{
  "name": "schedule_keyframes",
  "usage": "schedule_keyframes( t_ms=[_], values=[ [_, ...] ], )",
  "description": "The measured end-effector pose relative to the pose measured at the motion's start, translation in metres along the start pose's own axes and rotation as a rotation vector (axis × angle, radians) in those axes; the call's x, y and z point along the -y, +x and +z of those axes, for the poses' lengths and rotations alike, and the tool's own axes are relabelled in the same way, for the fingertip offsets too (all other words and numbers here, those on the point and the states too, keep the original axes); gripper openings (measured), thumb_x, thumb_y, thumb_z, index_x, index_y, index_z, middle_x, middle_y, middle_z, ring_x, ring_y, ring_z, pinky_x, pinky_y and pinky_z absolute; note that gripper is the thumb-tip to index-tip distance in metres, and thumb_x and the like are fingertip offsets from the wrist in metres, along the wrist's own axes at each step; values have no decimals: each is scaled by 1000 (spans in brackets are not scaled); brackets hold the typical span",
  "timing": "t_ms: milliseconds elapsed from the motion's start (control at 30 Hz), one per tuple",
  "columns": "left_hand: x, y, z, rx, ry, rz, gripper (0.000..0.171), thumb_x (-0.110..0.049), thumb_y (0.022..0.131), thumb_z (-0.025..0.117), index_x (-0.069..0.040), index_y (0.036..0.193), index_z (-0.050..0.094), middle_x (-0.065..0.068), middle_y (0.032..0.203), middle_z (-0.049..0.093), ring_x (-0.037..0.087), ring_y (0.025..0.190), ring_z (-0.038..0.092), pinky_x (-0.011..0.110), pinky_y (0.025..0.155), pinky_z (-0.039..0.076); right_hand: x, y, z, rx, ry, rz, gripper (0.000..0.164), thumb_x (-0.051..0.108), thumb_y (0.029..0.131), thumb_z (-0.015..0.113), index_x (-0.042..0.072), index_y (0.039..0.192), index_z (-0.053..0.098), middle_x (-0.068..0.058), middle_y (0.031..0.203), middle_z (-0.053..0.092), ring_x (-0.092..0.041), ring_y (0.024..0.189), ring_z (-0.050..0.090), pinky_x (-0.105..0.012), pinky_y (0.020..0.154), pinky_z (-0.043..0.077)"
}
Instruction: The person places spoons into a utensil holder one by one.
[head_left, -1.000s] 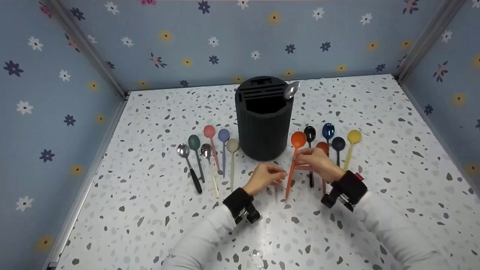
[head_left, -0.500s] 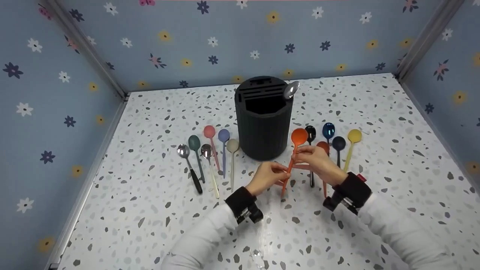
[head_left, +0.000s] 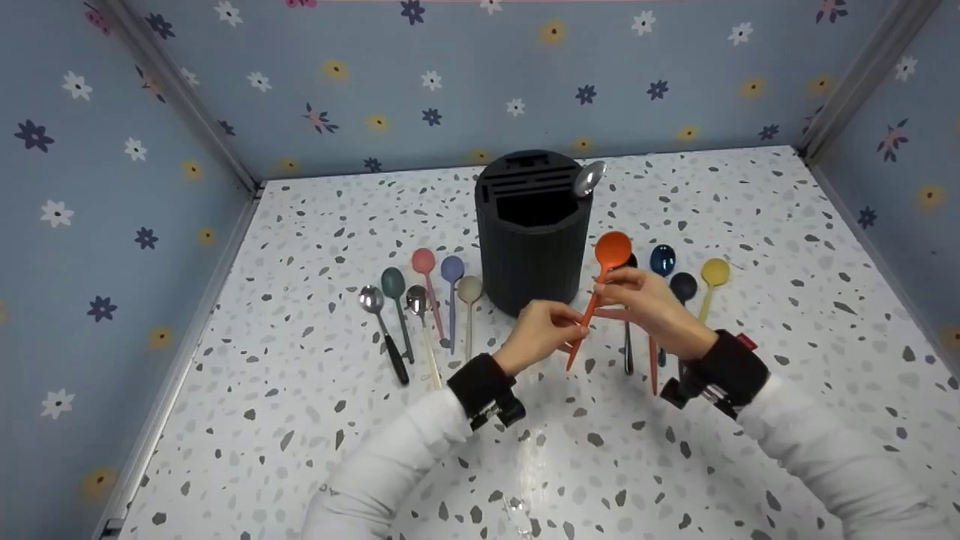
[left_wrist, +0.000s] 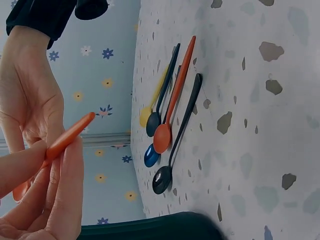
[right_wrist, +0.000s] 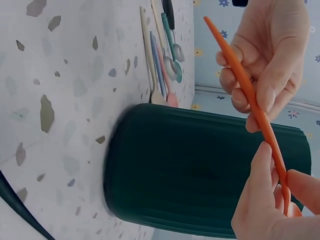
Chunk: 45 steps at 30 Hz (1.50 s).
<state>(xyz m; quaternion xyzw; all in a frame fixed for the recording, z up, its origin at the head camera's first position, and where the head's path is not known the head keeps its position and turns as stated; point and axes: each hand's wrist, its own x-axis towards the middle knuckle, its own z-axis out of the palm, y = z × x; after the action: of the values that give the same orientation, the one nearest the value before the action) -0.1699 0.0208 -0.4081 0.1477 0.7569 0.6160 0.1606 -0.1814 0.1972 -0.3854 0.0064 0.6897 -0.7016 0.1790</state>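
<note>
An orange spoon (head_left: 613,249) is held by both hands just in front of the black ribbed utensil holder (head_left: 534,262), bowl up and handle slanting down to the left. My right hand (head_left: 654,311) pinches it below the bowl. Lower down, my left hand (head_left: 541,334) pinches the handle between thumb and fingers. The right wrist view shows the handle (right_wrist: 240,75) in both grips, its tapered end free. A silver spoon (head_left: 589,178) stands in the holder's right side, bowl above the rim.
Left of the holder lie several spoons, including pink (head_left: 424,260), green (head_left: 393,283) and beige (head_left: 470,289) ones. On the right lie a yellow spoon (head_left: 715,272), a shiny blue spoon (head_left: 663,259), a navy spoon (head_left: 682,286), a red-orange spoon (left_wrist: 162,138) and a black spoon (left_wrist: 161,180). Flowered panels enclose the table.
My left hand has come to the orange spoon's handle and now pinches it. Both hands have lifted the spoon up, and its bowl has shifted slightly right.
</note>
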Motion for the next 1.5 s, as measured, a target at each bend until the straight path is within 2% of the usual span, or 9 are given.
schedule_keyframes(
  t_ms=[200,367,500,700,933,1133,1367,1500],
  values=[
    [-18,3,0,-4,66,14,13,2,78,62,8,89,64,16,77,66,18,65,64,24,55,54,15,-5,-5,23,-15,-25,36,19,85,60,-2,110,43,-10,103,46,-18,93,52,-35,89,46],
    [-33,6,-2,-21,153,80,12,1,79,62,7,88,65,16,77,65,16,64,62,21,54,53,32,-6,-6,29,25,-56,36,16,85,60,-4,109,42,-8,99,48,-16,90,54,-36,89,46],
    [-47,9,-6,-27,228,125,10,0,79,62,5,88,65,14,77,66,15,63,62,18,53,52,46,-8,-5,15,28,-81,37,16,84,60,-3,109,42,-10,100,49,-16,89,54,-37,90,45],
    [-67,13,-12,-37,309,151,11,-4,80,62,3,89,66,11,76,66,14,61,61,17,53,51,63,-9,-5,-20,53,-127,32,14,83,61,0,106,44,-8,96,51,-15,86,55,-33,87,48],
    [-82,20,-20,-105,403,238,12,-7,80,63,0,89,67,8,78,66,13,66,59,14,55,46,84,-8,-3,-36,107,-192,32,11,83,61,-3,106,44,-10,94,51,-18,85,55,-33,85,49],
    [-98,24,-27,-120,410,265,14,-7,82,61,1,93,66,9,80,66,12,65,58,14,56,45,101,-5,-1,-43,153,-236,30,8,83,60,-3,106,45,-11,94,52,-20,83,56,-33,84,49],
    [-119,35,-39,-132,390,254,14,-7,83,60,0,94,65,8,74,64,8,45,47,18,48,44,123,-4,2,-12,192,-338,31,7,84,59,-4,109,45,-14,102,51,-24,89,55,-38,90,45],
    [-126,45,-45,-163,398,259,14,-7,83,60,0,95,65,9,77,64,5,49,46,17,51,43,132,1,5,-20,195,-374,33,7,83,60,-4,111,46,-15,103,51,-27,93,53,-39,92,43]
  ],
)
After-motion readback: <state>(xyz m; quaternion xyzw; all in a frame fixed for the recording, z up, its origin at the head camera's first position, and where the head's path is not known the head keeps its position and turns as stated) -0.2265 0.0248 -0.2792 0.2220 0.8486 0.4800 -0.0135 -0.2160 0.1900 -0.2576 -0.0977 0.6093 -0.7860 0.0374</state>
